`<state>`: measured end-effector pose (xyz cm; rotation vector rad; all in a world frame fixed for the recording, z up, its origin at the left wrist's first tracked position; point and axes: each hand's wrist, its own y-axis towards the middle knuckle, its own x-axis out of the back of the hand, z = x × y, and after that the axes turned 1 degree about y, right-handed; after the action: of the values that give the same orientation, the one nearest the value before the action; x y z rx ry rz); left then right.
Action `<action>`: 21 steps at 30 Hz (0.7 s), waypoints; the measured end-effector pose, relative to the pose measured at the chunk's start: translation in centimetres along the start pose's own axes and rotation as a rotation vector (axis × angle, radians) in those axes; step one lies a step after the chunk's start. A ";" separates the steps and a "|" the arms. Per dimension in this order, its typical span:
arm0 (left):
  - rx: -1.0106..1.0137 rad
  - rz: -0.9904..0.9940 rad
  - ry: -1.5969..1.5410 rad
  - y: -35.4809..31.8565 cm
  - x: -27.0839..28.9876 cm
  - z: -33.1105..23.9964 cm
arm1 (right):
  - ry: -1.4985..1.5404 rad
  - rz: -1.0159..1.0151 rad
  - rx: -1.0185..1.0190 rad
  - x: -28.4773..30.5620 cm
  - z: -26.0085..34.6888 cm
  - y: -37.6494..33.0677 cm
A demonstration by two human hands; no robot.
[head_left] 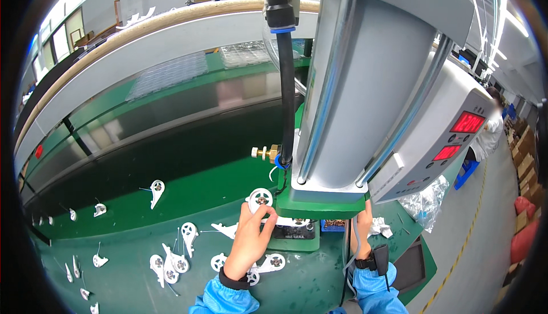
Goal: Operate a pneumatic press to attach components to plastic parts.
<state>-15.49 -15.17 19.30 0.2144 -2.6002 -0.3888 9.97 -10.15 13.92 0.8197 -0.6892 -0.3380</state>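
My left hand (250, 240) is closed, thumb and forefinger pinched on a white plastic part with a round, wheel-like end (261, 196), just left of the press's green head (319, 207). Below that head, another white part (298, 221) lies partly hidden on the dark fixture block (294, 232). My right hand (363, 234) is up against the right side of the press; one finger points upward, and the others are hidden by the machine and a hose. Several similar white parts (274, 262) lie by my left wrist.
More white parts with thin stems (188, 235) lie scattered over the green bench (131, 282) to the left. A blue bin (333, 225) of small coppery pieces stands behind the fixture. Clear plastic bags (427, 203) and a dark tray (412, 271) are at right. A person (490, 126) is farther off.
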 end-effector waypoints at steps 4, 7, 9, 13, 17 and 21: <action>0.015 0.020 0.035 -0.1 -0.2 -0.1 | 0.071 0.555 -0.121 -0.1 -1.5 0.1; -0.033 0.024 0.099 -0.1 -0.2 0.3 | -0.145 0.776 0.115 0.0 -1.6 -0.6; -0.041 0.025 0.100 0.0 -0.3 0.2 | -0.127 0.750 0.143 0.1 -2.5 -0.8; -0.065 0.039 0.185 0.1 -0.5 -0.2 | -0.035 0.808 0.124 -0.3 -4.4 -0.9; -0.086 0.027 0.200 0.4 -0.8 -0.8 | 0.106 0.977 -0.091 -0.9 -6.7 -1.2; -0.070 0.006 0.205 0.5 -0.8 -0.6 | 0.188 0.999 -0.095 -1.3 -5.3 0.3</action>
<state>-14.48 -14.70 19.60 0.2112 -2.3810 -0.4318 12.58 -6.33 11.00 0.3332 -0.8122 0.5980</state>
